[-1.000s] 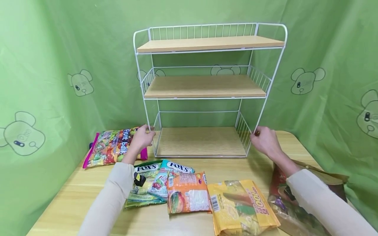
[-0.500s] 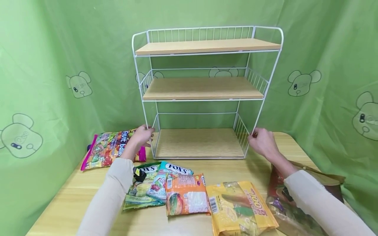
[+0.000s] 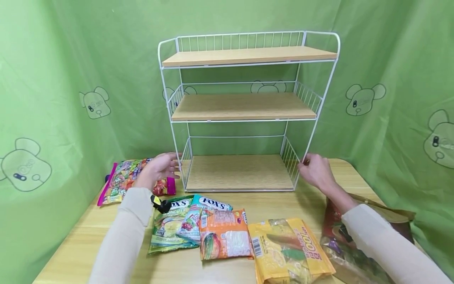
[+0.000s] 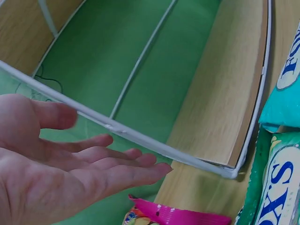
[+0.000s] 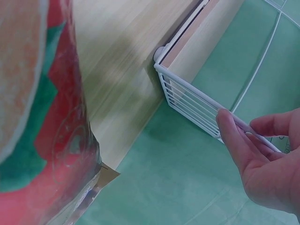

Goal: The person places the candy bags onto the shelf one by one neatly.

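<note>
A three-tier white wire rack (image 3: 244,119) with wooden boards stands on the table, its shelves bare. My right hand (image 3: 317,169) pinches the rack's right front post between thumb and fingers; the right wrist view shows the hand (image 5: 267,159) on the white wire. Beside the left front post is my left hand (image 3: 162,167), its fingers straight. In the left wrist view that hand (image 4: 89,173) has the palm turned up, fingers extended by the post and nothing in them. Behind it lies a pink-edged fruit candy bag (image 3: 122,177), partly hidden by the hand.
In front of the rack lie a green Fox's bag (image 3: 170,228), a teal Fox's bag (image 3: 193,221), an orange candy packet (image 3: 227,236) and a yellow bag (image 3: 289,248). A large brown-and-red bag (image 3: 354,256) sits under the right forearm. Green curtains (image 3: 117,47) surround the table.
My left hand has let go of the left post, moved slightly left and straightened its fingers. The right hand keeps its hold on the right post.
</note>
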Tool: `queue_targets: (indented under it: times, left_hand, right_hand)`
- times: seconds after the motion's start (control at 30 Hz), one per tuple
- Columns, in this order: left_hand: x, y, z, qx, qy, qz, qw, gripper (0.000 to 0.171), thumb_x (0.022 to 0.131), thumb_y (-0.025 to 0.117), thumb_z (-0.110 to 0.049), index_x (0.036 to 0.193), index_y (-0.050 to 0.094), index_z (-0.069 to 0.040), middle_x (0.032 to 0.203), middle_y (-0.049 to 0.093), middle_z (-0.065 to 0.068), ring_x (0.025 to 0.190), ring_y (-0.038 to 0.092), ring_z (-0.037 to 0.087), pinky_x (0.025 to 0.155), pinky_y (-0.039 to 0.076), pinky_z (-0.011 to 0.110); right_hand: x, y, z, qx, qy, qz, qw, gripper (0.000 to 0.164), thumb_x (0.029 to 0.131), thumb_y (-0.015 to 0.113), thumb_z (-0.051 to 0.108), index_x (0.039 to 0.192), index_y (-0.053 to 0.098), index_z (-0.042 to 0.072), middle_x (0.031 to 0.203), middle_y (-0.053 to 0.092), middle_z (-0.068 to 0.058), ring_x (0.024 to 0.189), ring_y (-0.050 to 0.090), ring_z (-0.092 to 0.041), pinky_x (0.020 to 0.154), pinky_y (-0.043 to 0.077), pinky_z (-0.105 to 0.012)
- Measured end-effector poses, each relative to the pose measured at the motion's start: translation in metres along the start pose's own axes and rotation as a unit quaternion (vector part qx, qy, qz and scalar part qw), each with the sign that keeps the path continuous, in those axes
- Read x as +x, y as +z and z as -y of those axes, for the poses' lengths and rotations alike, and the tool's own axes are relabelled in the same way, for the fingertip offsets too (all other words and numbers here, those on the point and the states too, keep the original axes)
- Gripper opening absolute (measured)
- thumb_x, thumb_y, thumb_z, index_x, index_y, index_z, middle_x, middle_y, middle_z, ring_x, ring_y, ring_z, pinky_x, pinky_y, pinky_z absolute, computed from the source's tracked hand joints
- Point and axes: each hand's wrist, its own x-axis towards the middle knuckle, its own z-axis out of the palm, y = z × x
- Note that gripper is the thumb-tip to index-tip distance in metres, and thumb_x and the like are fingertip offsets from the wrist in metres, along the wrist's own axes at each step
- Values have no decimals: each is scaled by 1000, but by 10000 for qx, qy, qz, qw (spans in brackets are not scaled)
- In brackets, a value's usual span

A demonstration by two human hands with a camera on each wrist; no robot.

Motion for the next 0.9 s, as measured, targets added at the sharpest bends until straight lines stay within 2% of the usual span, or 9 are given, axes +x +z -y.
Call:
queue_targets:
  times: [0.07,0.17,0.3,0.4,0.5,0.67,0.77,0.83,0.9]
  left_hand:
    - [4,3,1,6,-41,-151,9999,57,112,24,-23,161,8,0,149,33,35,139,37,48,120,26,66]
    - [10,7,3,82,-118,-396,9991,58,112,28,-27,161,9,-3,119,47,19,109,54,31,117,36,61]
    - [16,10,4,119,-194,-521,9984,57,112,30,-26,162,11,-7,99,45,6,79,50,14,107,45,53]
    - [20,11,5,54,-270,-563,9980,56,111,32,-22,163,13,-11,105,45,9,84,50,17,110,43,57]
    - [22,11,8,4,-375,-568,9977,56,111,32,-20,163,13,-15,128,43,21,109,54,33,114,37,64]
    - [24,9,11,-53,-411,-529,9977,59,111,30,-19,164,7,-21,157,22,33,142,34,53,115,35,67]
    - [25,8,12,22,-328,-505,9982,60,110,31,-19,165,5,-21,147,32,33,137,39,53,113,37,66]
    - [26,8,12,134,-246,-533,9982,59,110,33,-18,164,9,-19,126,44,26,120,52,47,107,45,62]
    - [27,8,13,310,-145,-590,9977,58,109,34,-18,163,14,-16,112,45,17,101,58,37,98,52,56]
  right_hand:
    - [-1,0,0,14,38,37,10000,27,93,53,9,106,65,-12,92,69,-30,58,59,-23,46,51,-31]
    - [-1,0,1,43,87,99,9999,28,94,52,9,108,64,-13,94,69,-32,56,58,-22,44,50,-31]
    - [-2,0,2,56,99,96,9999,29,94,52,9,108,63,-13,92,69,-31,55,56,-21,43,49,-30]
    - [-2,-1,1,90,119,72,9999,29,94,51,9,108,63,-14,91,68,-30,53,55,-21,42,47,-29]
    - [-1,0,0,114,122,62,9998,30,94,51,9,108,63,-14,90,68,-31,53,54,-20,41,46,-29]
    - [-1,0,0,105,87,11,9999,29,93,52,9,108,63,-14,91,68,-31,53,55,-21,42,47,-29]
    - [-1,0,0,122,85,12,9999,30,94,51,9,108,63,-14,92,68,-31,53,55,-21,42,48,-30]
    - [-1,1,-1,101,63,-10,9999,29,93,51,9,107,64,-13,92,68,-31,54,56,-21,42,48,-30]
    - [-1,1,-1,98,43,-30,9999,29,94,51,10,106,64,-13,92,68,-31,54,56,-21,43,48,-31]
